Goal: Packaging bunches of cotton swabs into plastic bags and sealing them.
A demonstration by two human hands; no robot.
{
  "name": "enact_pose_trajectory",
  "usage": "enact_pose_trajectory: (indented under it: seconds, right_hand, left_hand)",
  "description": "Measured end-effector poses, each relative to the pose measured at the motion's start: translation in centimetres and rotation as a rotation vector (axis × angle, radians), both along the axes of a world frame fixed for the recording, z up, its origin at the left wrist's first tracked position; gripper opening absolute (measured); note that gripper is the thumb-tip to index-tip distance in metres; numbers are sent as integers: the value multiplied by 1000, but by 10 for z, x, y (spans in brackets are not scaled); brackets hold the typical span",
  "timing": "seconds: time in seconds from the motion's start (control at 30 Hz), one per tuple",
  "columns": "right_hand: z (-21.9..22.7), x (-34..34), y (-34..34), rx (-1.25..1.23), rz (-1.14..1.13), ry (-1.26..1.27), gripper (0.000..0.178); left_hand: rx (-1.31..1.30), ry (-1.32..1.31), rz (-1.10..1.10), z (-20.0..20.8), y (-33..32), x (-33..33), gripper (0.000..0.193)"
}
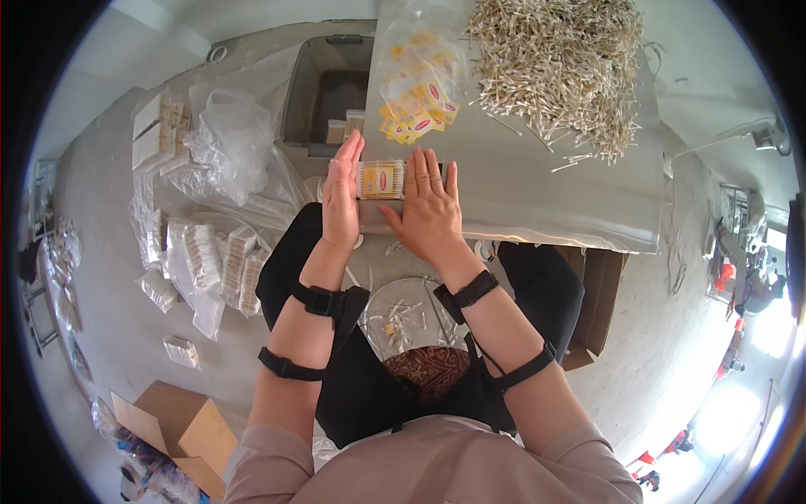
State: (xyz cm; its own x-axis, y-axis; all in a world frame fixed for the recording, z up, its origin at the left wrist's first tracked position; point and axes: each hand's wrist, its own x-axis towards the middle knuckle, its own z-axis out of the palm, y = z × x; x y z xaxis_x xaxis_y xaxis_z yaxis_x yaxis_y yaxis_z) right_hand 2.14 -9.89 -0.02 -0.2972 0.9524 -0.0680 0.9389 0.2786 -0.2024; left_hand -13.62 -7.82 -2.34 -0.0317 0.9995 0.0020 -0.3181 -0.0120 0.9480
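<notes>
On the grey metal table (537, 197), a small clear pack of cotton swabs (380, 180) with a yellow label lies between my hands. At its left side stands my left hand (341, 197), on edge, with the fingers stretched out and the palm turned toward the pack. My right hand (430, 206) lies flat at the pack's other end, its fingers straight and its thumb reaching toward the near edge. Neither hand has its fingers wrapped round the pack. Beyond it are loose yellow and white labels (416, 109), and a large heap of loose cotton swabs (558, 71) covers the far right.
A grey plastic bin (298, 101) with a few packs inside adjoins the table's left side. Plastic bags (227, 147) and bundled swab packs (201, 256) lie on the floor at left. An open cardboard box (197, 428) is at lower left; another box (600, 311) stands under the table's right.
</notes>
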Motion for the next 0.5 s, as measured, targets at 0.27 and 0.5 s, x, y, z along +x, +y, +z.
enact_pose_trajectory:
  seconds: [0.27, 0.5]
  right_hand:
    - [-8, 22, -11, 48, 27, 114, 90]
    - [-3, -1, -14, 29, 20, 38, 90]
  left_hand:
    - [18, -16, 47, 1, 0, -2, 71]
    - [1, -54, 39, 0, 1, 1, 70]
